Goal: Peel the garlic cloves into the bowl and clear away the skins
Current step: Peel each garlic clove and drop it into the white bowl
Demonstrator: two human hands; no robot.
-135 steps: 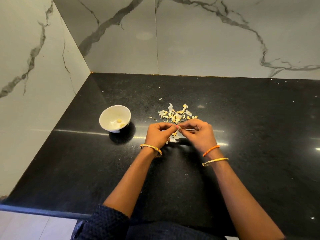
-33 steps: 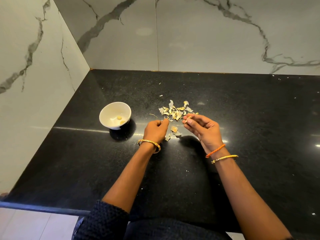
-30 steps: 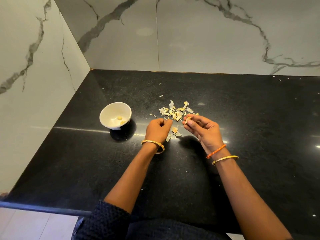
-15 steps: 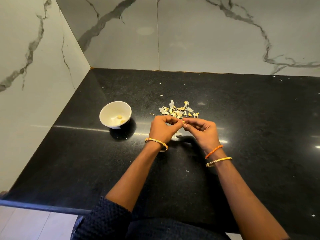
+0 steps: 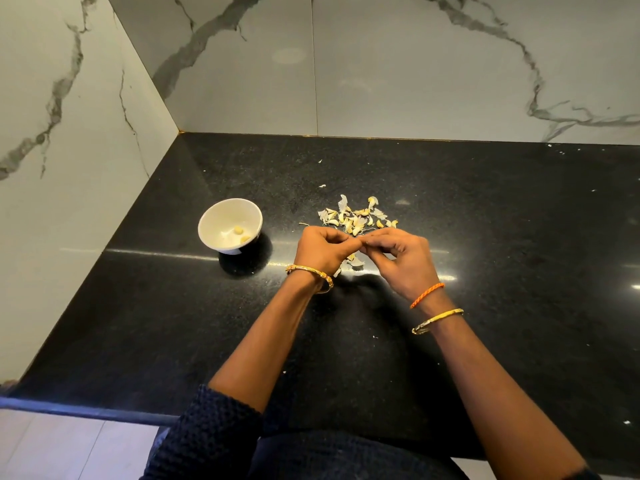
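Peeling is judged to be in progress: the left hand [image 5: 322,249] and right hand [image 5: 401,258] meet fingertip to fingertip just right of the bowl [image 5: 230,225], fingers curled in a pinch. The clove between them is hidden; what each hand grasps cannot be confirmed.

Hazards, as judged:
- A clove freed of its skin is likely slick. A hard squeeze could eject it onto the countertop [image 5: 519,237] instead of into the bowl.
- The skins [image 5: 356,216], heaped beyond the hands and right of the bowl, are thin, curled, papery flakes. A sweep of the wrist or a draught could scatter them; stray flecks already lie farther from the bowl.
- The bowl is small, round, smooth white, probably ceramic, on polished black speckled stone. A nudge could slide it.

Two pale yellow peeled cloves [image 5: 240,233] rest in the bowl.
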